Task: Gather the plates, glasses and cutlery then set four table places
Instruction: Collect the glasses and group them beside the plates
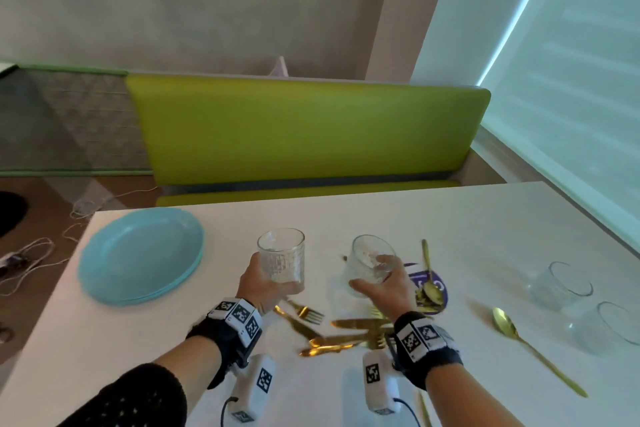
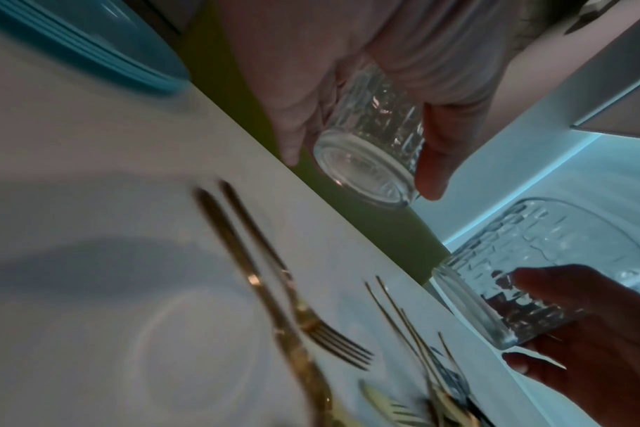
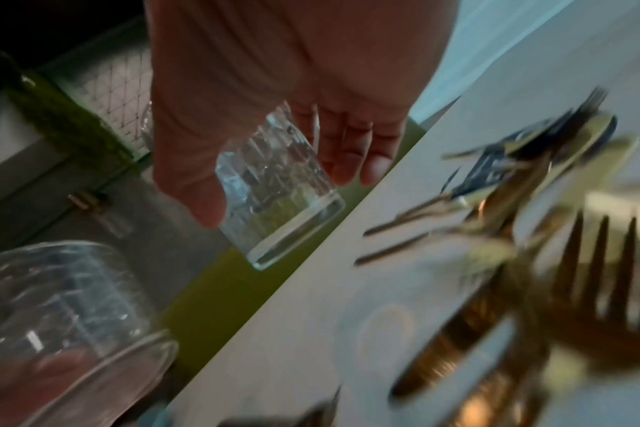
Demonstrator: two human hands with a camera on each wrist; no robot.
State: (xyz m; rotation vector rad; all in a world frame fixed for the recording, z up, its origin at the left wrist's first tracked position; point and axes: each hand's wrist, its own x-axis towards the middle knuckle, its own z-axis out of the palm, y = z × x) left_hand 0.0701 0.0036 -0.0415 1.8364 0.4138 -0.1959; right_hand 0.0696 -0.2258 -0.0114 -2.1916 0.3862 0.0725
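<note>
left hand (image 1: 263,282) grips upright glass (image 1: 282,260); right hand (image 1: 384,288) grips tilted glass (image 1: 370,260).

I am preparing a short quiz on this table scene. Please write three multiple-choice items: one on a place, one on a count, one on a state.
1. Where does the stack of round turquoise plates lie on the white table?
A. its left part
B. its right part
C. on the green bench

2. How many clear patterned glasses show in the head view?
A. two
B. four
C. six

3. What does the left hand do?
A. rests flat
B. grips a glass
C. holds a fork

Key: 1 A, the plates lie left of both hands. 2 B, one in each hand, two standing at the right. 3 B, its fingers curl round the upright glass.
</note>
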